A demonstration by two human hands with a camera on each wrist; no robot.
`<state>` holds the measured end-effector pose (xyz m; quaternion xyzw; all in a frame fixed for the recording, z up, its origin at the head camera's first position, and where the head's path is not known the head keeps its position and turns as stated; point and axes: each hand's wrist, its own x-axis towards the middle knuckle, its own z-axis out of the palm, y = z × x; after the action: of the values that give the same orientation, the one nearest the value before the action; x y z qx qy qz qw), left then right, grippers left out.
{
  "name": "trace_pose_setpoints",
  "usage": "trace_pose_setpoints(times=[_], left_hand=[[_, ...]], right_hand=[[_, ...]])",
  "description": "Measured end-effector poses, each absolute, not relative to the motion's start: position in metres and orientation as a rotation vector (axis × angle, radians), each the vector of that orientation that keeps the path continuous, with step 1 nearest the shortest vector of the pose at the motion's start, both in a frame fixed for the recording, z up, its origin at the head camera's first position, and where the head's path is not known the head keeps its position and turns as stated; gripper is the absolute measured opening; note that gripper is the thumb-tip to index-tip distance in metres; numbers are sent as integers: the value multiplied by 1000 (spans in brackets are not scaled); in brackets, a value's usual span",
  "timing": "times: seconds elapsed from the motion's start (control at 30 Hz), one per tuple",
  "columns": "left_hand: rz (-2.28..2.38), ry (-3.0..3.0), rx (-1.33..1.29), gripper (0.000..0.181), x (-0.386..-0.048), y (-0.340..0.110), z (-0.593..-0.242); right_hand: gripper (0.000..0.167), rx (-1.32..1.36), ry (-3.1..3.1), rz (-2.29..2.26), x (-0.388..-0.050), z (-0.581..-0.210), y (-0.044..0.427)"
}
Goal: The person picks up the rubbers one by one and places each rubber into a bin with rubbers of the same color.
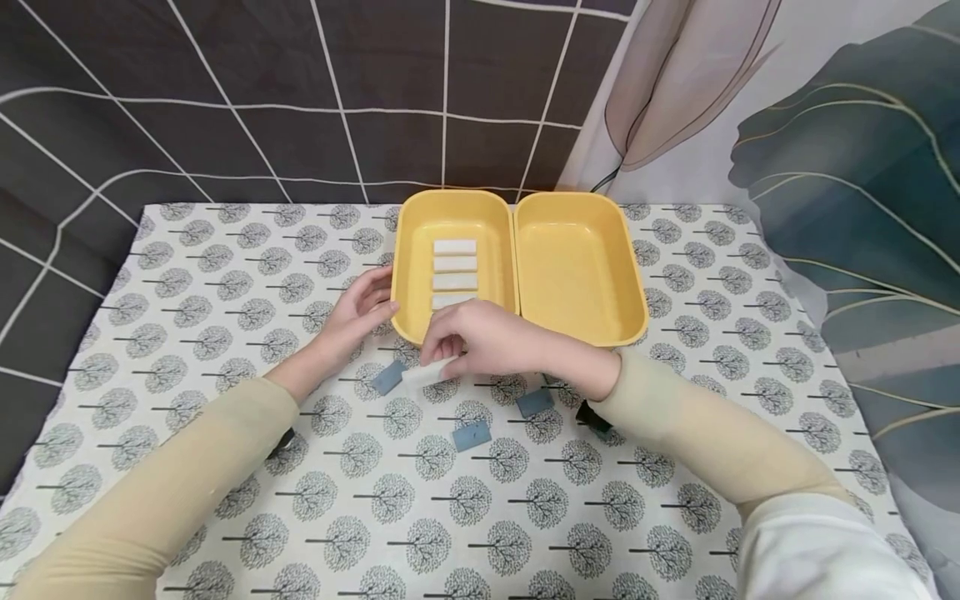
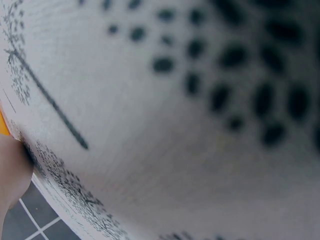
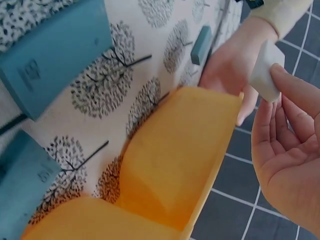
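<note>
My right hand point(image 1: 487, 337) pinches a white rectangular block point(image 1: 427, 373) between thumb and fingers, just in front of a yellow two-compartment box point(image 1: 581, 275). In the right wrist view the held block point(image 3: 267, 72) stands clear of the box wall. My left hand point(image 1: 356, 312) rests against the left outer side of the box, fingers extended and thumb near the rim. Several white blocks point(image 1: 455, 264) lie in a column inside the left compartment; the nearest is partly hidden by my right hand. Three blue blocks, left point(image 1: 388, 377), middle point(image 1: 471, 436) and right point(image 1: 535, 403), lie on the cloth.
A tree-patterned cloth point(image 1: 337, 533) covers the table. The box's right compartment holds nothing visible. A dark tiled backdrop point(image 1: 390, 58) rises behind, with a leaf-patterned curtain point(image 1: 862, 250) at the right. A black device point(image 1: 594, 417) shows under my right wrist.
</note>
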<state>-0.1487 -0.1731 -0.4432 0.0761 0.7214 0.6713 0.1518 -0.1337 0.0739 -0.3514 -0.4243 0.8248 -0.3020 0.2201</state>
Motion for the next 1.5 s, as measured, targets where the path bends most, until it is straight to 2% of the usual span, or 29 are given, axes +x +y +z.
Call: trace_pose_setpoints(times=[0.6,1.17,1.5], left_hand=[[1903,2086,199,69,-149,-173,-443],[1903,2088,187,68,-150,-173,-443],[1909,2081,199,69,-149,-172,-443]], right_hand=[[19,-1030,2335,-950,-171,-339,81],[18,-1012,2479,-964,-200,-314,92],[16,-1015,2564,-983,-222,-313,101]])
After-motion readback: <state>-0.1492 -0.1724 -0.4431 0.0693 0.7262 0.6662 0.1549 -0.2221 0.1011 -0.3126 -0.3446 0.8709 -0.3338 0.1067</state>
